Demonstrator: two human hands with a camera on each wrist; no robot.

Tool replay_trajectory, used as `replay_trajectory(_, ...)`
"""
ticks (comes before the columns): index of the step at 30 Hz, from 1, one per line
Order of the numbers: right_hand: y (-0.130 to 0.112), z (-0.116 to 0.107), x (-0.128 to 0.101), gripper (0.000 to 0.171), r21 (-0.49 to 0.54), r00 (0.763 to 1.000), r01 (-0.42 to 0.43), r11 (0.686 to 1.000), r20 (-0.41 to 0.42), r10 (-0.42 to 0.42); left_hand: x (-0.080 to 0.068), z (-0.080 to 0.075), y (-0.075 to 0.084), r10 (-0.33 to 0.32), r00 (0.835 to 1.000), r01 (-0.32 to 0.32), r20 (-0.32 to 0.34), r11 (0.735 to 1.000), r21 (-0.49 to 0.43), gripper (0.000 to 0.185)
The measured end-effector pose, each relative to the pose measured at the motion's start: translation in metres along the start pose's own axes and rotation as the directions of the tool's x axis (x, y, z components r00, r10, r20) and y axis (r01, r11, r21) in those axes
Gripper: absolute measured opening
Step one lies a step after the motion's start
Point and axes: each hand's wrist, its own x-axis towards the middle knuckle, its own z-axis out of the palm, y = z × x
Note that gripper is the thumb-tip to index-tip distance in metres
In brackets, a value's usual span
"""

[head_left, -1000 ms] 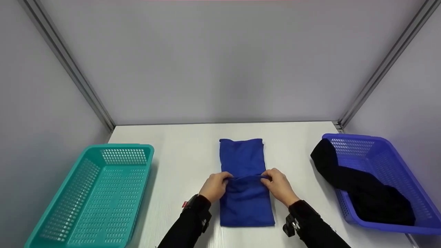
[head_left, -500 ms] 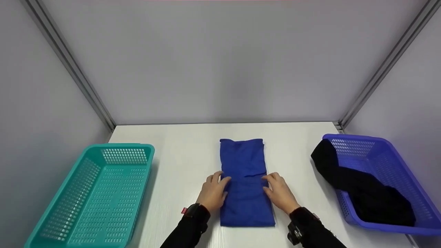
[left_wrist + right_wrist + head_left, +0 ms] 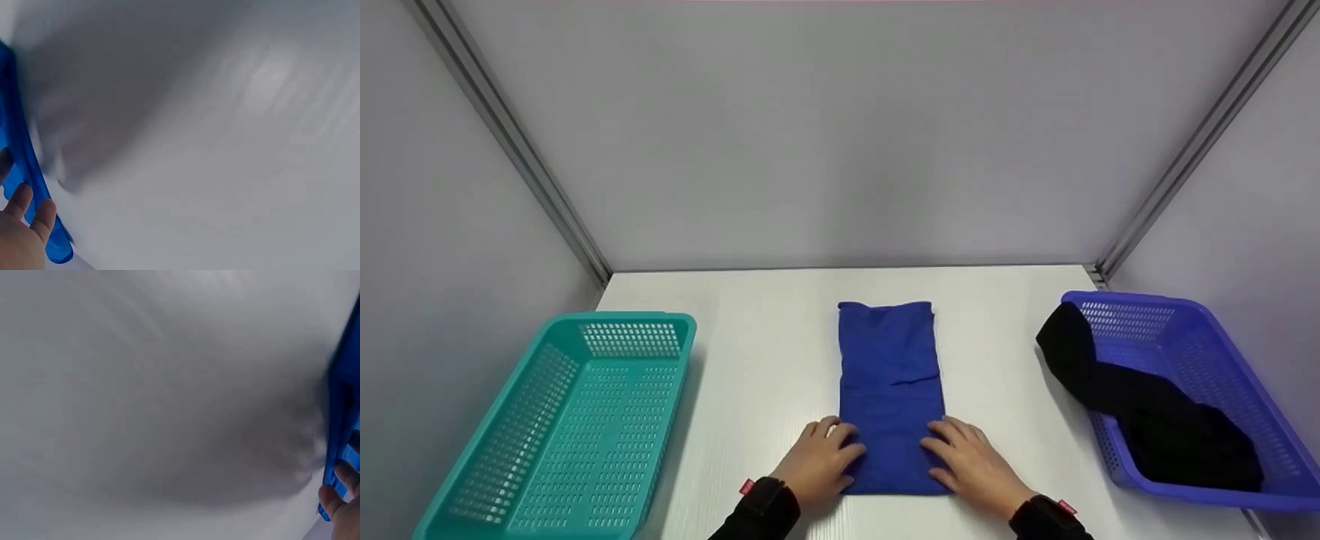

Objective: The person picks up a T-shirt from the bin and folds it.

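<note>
Blue cloth (image 3: 892, 397) lay lengthwise, near to far. Left hand (image 3: 819, 463) and right hand (image 3: 969, 463), fingers spread flat, pressed its near corners equally.

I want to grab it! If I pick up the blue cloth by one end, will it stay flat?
Probably not. The blue cloth lies folded and creased, so it likely flops and unfolds. It looks thin, so probably light.

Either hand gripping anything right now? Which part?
Nothing gripped. Left hand and right hand rest flat on the near corners of the blue cloth.
</note>
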Motion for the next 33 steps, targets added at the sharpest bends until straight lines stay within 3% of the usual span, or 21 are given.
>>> replay_trajectory(3, 0.000, -0.001, -0.010, 0.041, -0.021, 0.998, 0.058, 0.998, -0.026, -0.059, -0.007, 0.000, 0.003, 0.030, 0.999, -0.030, -0.020, 1.000, -0.001, 0.032)
replay_trajectory(6, 0.000, -0.001, -0.018, 0.040, -0.024, 0.993, 0.108, 0.994, -0.052, -0.109, -0.012, 0.002, 0.005, 0.075, 0.994, -0.075, -0.081, 0.997, 0.002, 0.020)
replay_trajectory(12, 0.001, 0.000, -0.026, 0.032, -0.015, 0.970, 0.204, 0.979, -0.134, -0.204, -0.018, 0.009, 0.006, 0.194, 0.957, -0.180, -0.216, 0.980, 0.082, 0.012)
replay_trajectory(16, 0.003, 0.001, -0.030, 0.028, -0.023, 0.955, 0.248, 0.968, -0.159, -0.249, -0.020, 0.010, 0.005, 0.261, 0.941, -0.239, -0.214, 0.963, 0.124, 0.010)
replay_trajectory(20, 0.006, -0.001, -0.034, 0.023, -0.028, 0.954, 0.275, 0.961, -0.117, -0.277, -0.023, 0.009, 0.003, 0.305, 0.931, -0.285, -0.198, 0.951, 0.124, 0.008)
replay_trajectory(22, 0.007, -0.003, -0.035, 0.003, -0.045, 0.948, 0.296, 0.954, -0.106, -0.299, -0.023, 0.009, 0.002, 0.337, 0.922, -0.308, -0.192, 0.937, 0.166, 0.007)
replay_trajectory(24, 0.009, -0.003, -0.034, 0.008, -0.060, 0.941, 0.311, 0.948, -0.117, -0.316, -0.022, 0.010, 0.001, 0.374, 0.907, -0.326, -0.191, 0.914, 0.243, 0.008)
replay_trajectory(27, 0.007, -0.003, -0.033, 0.003, -0.054, 0.938, 0.300, 0.953, -0.167, -0.304, -0.020, 0.011, 0.001, 0.403, 0.894, -0.327, -0.193, 0.885, 0.331, 0.009)
replay_trajectory(29, 0.005, -0.002, -0.032, 0.020, -0.016, 0.944, 0.263, 0.965, -0.203, -0.260, -0.018, 0.011, 0.002, 0.403, 0.892, -0.314, -0.204, 0.879, 0.360, 0.009)
replay_trajectory(31, 0.003, -0.004, -0.030, 0.031, 0.025, 0.951, 0.212, 0.977, -0.237, -0.200, -0.018, 0.008, 0.002, 0.385, 0.895, -0.292, -0.223, 0.886, 0.360, 0.006)
replay_trajectory(33, -0.001, -0.008, -0.028, 0.033, 0.089, 0.957, 0.151, 0.985, -0.264, -0.123, -0.018, 0.003, 0.001, 0.344, 0.904, -0.258, -0.255, 0.913, 0.318, 0.005)
